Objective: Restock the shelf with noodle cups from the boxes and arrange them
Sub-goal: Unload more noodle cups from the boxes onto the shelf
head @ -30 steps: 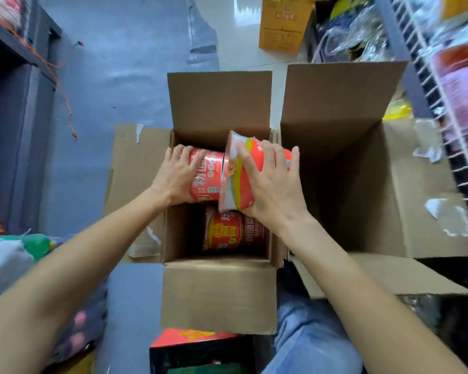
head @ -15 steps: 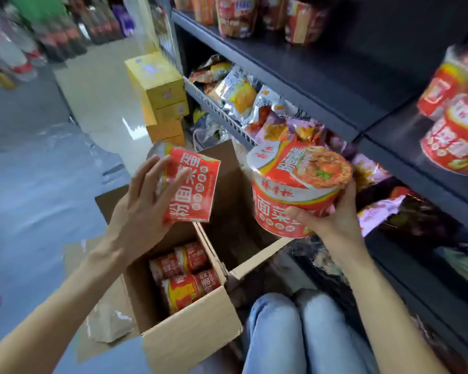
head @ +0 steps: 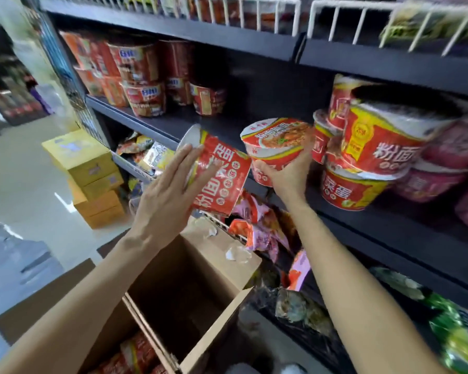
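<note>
both noodle cups now raised shelfward, hands gripping

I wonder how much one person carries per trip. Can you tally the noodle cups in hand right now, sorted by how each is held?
Upright noodle cup, lid up, in the right hand: 1
Tipped noodle cup, on its side, in the left hand: 1
Total in hand: 2
</note>
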Available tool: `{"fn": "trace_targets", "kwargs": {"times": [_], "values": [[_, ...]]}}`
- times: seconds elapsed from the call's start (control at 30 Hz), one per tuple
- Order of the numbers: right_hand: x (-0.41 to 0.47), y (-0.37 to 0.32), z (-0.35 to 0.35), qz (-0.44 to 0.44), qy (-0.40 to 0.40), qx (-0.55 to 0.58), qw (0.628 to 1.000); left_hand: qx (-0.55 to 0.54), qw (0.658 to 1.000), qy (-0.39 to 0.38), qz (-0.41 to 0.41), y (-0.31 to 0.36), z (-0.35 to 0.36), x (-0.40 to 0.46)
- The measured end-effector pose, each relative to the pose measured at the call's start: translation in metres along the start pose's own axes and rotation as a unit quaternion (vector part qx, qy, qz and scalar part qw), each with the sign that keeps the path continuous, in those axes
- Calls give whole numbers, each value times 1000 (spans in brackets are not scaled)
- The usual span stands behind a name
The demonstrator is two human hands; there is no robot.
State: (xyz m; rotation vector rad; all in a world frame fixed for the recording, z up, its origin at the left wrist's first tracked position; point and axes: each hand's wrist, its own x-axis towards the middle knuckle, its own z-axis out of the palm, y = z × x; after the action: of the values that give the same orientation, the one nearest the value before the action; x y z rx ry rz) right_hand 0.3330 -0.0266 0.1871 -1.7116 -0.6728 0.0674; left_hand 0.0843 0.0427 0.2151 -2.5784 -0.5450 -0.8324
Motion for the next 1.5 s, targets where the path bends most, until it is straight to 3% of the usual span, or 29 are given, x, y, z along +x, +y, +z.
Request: {"fn": "trace_targets", "kwargs": {"times": [0.13, 0.23, 0.3, 0.37, 0.47, 0.57, 0.67, 0.73, 0.77, 0.8, 0.87, 0.9, 0.93, 1.0, 1.17, 1.23, 1.4, 1.5], "values": [[-2, 16, -12, 80, -85, -168, 979, 16, 1000, -18, 1, 1, 9, 22], [-39, -7, -42, -56, -90, -91, 990, 5, 1000, 4, 30, 0, 10, 30], [-65, -38, -60, -135, -177, -25, 975, 21, 997, 15, 69, -2, 7, 35], [-77, -62, -63, -171, -256, -80, 948, 61, 989, 21, 130, -3, 2, 41], [-74, -80, -57, -190, -221, -171, 941, 134, 958, 43, 249, -3, -9, 55], [-69, -75, -58, -160, -156, -112, 968, 167, 934, 122, 291, -2, -16, 69], [-61, -64, -62, -117, -74, 4, 990, 42, 961, 239, 136, 6, -12, 74], [-56, -61, -61, -110, -36, 58, 992, -144, 966, 211, -50, 24, -6, 73], [-52, -61, -60, -105, -22, 82, 991, -255, 944, 157, -141, 33, -3, 73], [-47, -61, -59, -102, -10, 102, 989, -369, 899, 89, -218, 41, 1, 74], [-34, -64, -55, -107, 16, 114, 987, -556, 777, -17, -294, 53, 13, 84], [-26, -64, -50, -111, 32, 107, 987, -608, 734, -44, -298, 55, 19, 91], [-17, -65, -44, -114, 50, 94, 988, -631, 716, -51, -293, 55, 26, 99], [1, -63, -30, -114, 75, 54, 989, -634, 718, -43, -285, 55, 41, 115], [25, -35, -12, -84, 68, -118, 987, -580, 762, -44, -283, 59, 76, 146], [22, -25, -10, -84, 54, -137, 986, -594, 743, -47, -306, 59, 93, 151], [20, -15, 7, -96, 22, -136, 986, -605, 736, -37, -300, 56, 119, 153], [42, -19, 15, -75, -16, -179, 981, -663, 683, -66, -299, 55, 123, 175]]}}
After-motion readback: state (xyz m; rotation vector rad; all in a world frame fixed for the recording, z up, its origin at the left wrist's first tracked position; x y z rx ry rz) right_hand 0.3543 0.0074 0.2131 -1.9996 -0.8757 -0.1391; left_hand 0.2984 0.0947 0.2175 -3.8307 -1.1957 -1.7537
